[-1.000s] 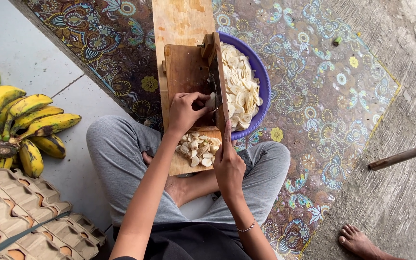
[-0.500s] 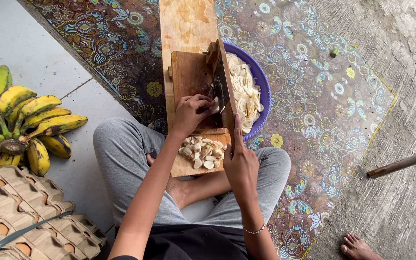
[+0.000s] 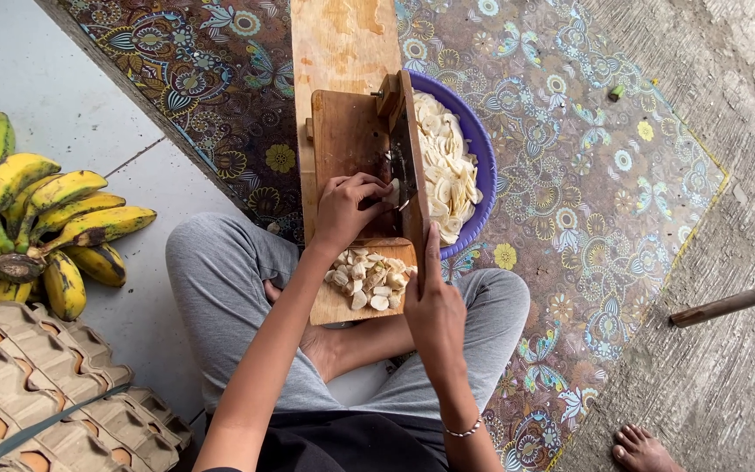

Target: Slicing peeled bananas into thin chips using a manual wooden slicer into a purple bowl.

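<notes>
A wooden slicing board (image 3: 345,140) with an upright blade arm (image 3: 412,166) lies on my lap and a long plank. My left hand (image 3: 346,207) presses a small peeled banana piece (image 3: 391,191) against the blade. Gripping the lower end of the blade arm is my right hand (image 3: 434,301). A pile of banana end pieces (image 3: 367,277) sits on the near end of the board. To the right of the blade, a purple bowl (image 3: 479,144) holds several thin banana slices (image 3: 444,166).
A bunch of yellow bananas (image 3: 32,223) lies on the grey floor at left. Stacked cardboard egg trays (image 3: 54,393) fill the lower left. A patterned mat (image 3: 570,192) covers the ground. A wooden stick (image 3: 731,301) and another person's bare foot (image 3: 644,450) are at right.
The view has shifted slightly. My left hand has kept pushing the banana piece at the blade, and my right hand stays on the blade arm.
</notes>
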